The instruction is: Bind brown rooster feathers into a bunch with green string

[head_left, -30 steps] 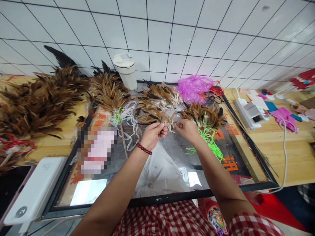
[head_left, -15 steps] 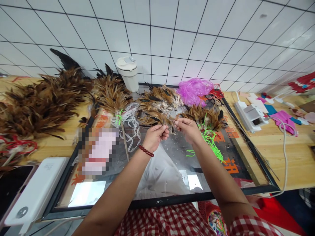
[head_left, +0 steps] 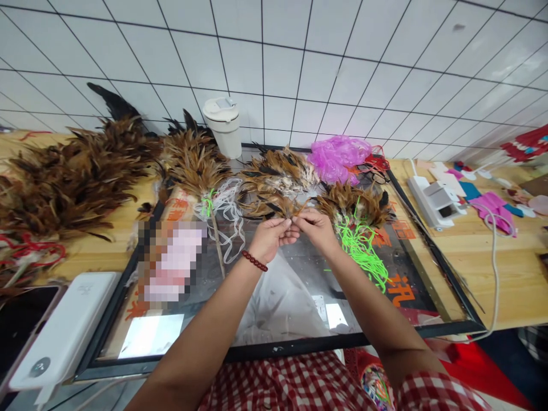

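My left hand [head_left: 272, 237], with a dark red bead bracelet [head_left: 254, 261] at the wrist, has thumb and fingers pinched on brown feathers [head_left: 286, 212]. Against its fingertips, my right hand [head_left: 317, 229] is also closed in a pinch on the feathers; the quill ends are mostly hidden by the fingers. Just beyond lies a loose pile of brown and black feathers [head_left: 274, 174]. To the right of my right hand are another feather bunch [head_left: 353, 205] and a tangle of bright green cords [head_left: 363, 251].
A glass-topped black frame [head_left: 299, 344] lies on the wooden table. At left are feather dusters [head_left: 77, 177], a stick-handled duster [head_left: 194, 162] and a white power bank [head_left: 64, 331]. A white lidded cup [head_left: 225, 128] and a purple plastic bag [head_left: 340, 157] stand behind; right, a white device [head_left: 436, 200].
My right hand has moved left, so its fingertips now meet those of my left hand, closing the small gap between them. More green cord shows beside the right wrist.
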Tool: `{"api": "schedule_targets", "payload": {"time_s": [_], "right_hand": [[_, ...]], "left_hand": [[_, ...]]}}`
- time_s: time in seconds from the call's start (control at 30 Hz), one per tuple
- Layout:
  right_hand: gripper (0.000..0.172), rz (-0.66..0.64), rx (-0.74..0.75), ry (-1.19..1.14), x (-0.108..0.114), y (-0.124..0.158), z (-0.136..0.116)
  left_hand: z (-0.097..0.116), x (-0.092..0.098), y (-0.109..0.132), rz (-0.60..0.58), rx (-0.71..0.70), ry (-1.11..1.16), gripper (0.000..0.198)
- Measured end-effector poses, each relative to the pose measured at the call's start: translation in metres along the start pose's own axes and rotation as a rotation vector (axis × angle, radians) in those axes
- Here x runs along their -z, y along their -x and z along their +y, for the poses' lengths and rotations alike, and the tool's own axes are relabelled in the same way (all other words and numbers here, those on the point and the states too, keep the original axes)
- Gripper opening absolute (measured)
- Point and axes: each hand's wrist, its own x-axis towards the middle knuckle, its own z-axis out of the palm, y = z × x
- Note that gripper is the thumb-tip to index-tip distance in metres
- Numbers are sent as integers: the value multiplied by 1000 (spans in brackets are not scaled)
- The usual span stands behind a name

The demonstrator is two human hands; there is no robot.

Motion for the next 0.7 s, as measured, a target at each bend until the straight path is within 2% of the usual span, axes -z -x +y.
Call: {"api": "schedule_targets", "payload": {"time_s": [0.17, 0.33, 0.43, 0.6, 0.7], "right_hand": [[22, -151, 102, 245, 12, -4, -6], [24, -84, 47, 723, 31, -21, -15], [23, -104, -12, 954, 30, -38, -11], [29, -36, -127, 978, 12, -64, 6], [21, -40, -110, 945, 10, -70, 8]], "left_hand": [[-3, 1, -1, -36, -35, -41, 21], [-3, -1, -2, 11, -61, -1, 19], [-1, -1, -2, 29, -51, 37, 17], [-1, 0, -3, 26, -48, 58, 12], [-2, 0, -3, 19, -49, 64, 11]]}}
